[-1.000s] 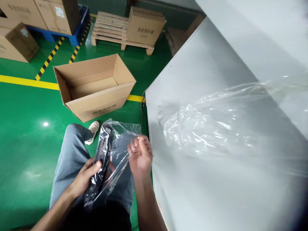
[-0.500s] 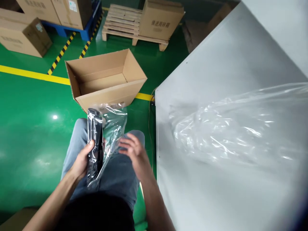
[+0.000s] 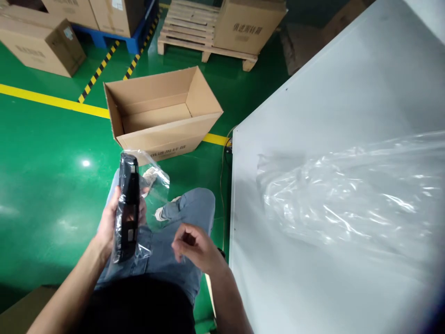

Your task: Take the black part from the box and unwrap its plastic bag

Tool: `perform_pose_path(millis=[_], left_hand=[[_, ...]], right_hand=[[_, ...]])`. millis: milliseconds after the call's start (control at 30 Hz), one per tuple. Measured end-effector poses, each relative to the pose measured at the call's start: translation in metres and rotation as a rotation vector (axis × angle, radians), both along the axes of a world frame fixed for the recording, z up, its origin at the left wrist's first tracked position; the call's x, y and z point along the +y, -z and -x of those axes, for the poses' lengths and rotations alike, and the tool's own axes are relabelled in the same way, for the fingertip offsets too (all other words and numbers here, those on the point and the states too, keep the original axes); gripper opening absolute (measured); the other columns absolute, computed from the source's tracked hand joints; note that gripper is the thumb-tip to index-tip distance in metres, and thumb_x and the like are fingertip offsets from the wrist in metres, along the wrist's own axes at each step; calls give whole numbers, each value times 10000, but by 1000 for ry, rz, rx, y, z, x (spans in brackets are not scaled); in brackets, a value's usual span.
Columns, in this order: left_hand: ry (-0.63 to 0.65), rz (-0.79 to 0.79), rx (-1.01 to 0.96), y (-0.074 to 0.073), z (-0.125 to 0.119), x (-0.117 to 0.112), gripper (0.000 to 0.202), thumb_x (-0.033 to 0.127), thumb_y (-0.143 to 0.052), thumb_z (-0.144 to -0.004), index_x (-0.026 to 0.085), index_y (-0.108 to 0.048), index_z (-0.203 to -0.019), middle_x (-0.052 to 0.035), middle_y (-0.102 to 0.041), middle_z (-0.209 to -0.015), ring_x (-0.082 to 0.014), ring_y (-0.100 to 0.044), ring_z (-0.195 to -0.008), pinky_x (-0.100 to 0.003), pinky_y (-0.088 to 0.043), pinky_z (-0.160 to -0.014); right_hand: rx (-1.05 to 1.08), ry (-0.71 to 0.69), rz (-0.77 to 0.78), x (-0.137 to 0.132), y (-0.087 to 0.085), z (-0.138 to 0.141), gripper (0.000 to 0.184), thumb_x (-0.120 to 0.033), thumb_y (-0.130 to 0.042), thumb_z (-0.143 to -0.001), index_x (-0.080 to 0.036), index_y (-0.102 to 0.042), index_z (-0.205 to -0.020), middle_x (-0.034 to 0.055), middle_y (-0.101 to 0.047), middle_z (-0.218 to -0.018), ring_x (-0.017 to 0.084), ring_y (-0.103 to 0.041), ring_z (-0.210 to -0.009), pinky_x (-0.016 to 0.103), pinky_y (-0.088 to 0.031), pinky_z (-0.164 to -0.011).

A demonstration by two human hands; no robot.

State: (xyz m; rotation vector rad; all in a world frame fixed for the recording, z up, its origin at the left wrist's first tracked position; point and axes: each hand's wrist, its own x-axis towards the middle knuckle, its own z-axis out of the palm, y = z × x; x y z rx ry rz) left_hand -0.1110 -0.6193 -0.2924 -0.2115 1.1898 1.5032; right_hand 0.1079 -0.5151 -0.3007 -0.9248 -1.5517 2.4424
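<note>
My left hand (image 3: 110,218) is wrapped round a long black plastic part (image 3: 128,204) inside a clear plastic bag. The part stands nearly upright over my lap, with small pale patches along its side; its exact kind is unclear. Loose film of the clear bag (image 3: 158,183) spreads to the right of the part. Apart from the bag, above my right thigh, my right hand (image 3: 194,248) has its fingers curled in against the thumb. Whatever it may hold is hidden by the fingers.
An open cardboard box (image 3: 167,134) stands on the green floor beyond my knees. To the right, a pile of clear plastic bags (image 3: 340,199) lies on a grey-white table (image 3: 278,278). Behind are a wooden pallet (image 3: 187,28) with a carton, and more cartons (image 3: 41,46).
My right hand has drawn back from the film, its spread fingers now curled. The bagged part has turned in my left hand, showing more of its side. The view has shifted slightly.
</note>
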Motion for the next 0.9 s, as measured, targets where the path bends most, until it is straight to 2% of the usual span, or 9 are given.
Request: perform_pose_path(millis=[167, 300, 367, 433, 500, 567, 667, 800, 900], left_hand=[[73, -50, -97, -5, 0, -6, 808, 800, -759, -735, 155, -742, -1222, -30, -682, -731, -145, -571, -542, -267, -498, -501], [107, -48, -86, 3, 1, -11, 864, 867, -788, -615, 203, -768, -1167, -78, -760, -827, -213, -664, -604, -319, -550, -546], [115, -20, -37, 9, 1, -12, 754, 769, -862, -620, 203, -776, -1111, -95, -788, -907, -223, -695, -647, -324, -570, -583], [138, 20, 29, 13, 1, -11, 614, 577, -949, -633, 177, -774, -1065, -92, -794, -957, -183, -688, -641, -288, -566, -576], [141, 75, 88, 16, 0, -9, 527, 402, -1002, -605, 151, -766, -1004, -62, -780, -895, -139, -669, -622, -242, -556, -566], [146, 119, 123, 17, -1, -9, 491, 344, -1023, -573, 128, -757, -924, -37, -748, -780, -129, -665, -610, -221, -552, -560], [188, 130, 137, 13, 0, -11, 499, 392, -1022, -570, 101, -764, -883, -69, -755, -739, -171, -698, -612, -238, -554, -532], [193, 123, 129, 4, 2, -11, 544, 404, -1033, -536, 83, -790, -901, -110, -783, -770, -212, -734, -642, -270, -590, -562], [186, 132, 114, 0, 3, -9, 555, 379, -1040, -520, 95, -788, -925, -105, -793, -828, -218, -745, -680, -273, -593, -581]], right_hand=[[-24, 6, -21, 8, 4, -14, 423, -553, -846, -824, -199, -632, -734, -22, -659, -559, 116, -578, -506, 233, -426, -526], [-41, -42, -70, 10, -6, -21, 379, -512, -870, -807, -202, -663, -738, -17, -669, -592, 128, -598, -539, 241, -440, -541], [-55, -66, -124, 12, -15, -23, 348, -489, -868, -813, -207, -679, -738, -18, -669, -612, 136, -613, -564, 249, -453, -558], [-70, -94, -170, 13, -22, -25, 318, -468, -861, -823, -212, -692, -743, -17, -673, -623, 141, -622, -584, 254, -454, -569], [-84, -114, -201, 16, -27, -29, 294, -456, -847, -837, -217, -699, -753, -15, -681, -622, 147, -625, -592, 257, -449, -566], [-109, -128, -232, 19, -28, -34, 281, -450, -816, -865, -221, -701, -749, -10, -686, -621, 154, -625, -595, 264, -453, -565], [-161, -147, -260, 24, -26, -43, 284, -445, -778, -894, -221, -696, -740, -13, -675, -607, 150, -614, -574, 269, -458, -566], [-173, -147, -205, 29, -15, -56, 329, -495, -817, -855, -215, -687, -744, -16, -673, -617, 150, -633, -569, 268, -470, -566], [-88, -102, -166, 36, -1, -65, 443, -607, -873, -758, -212, -755, -920, 18, -728, -732, 183, -686, -664, 304, -532, -638]])
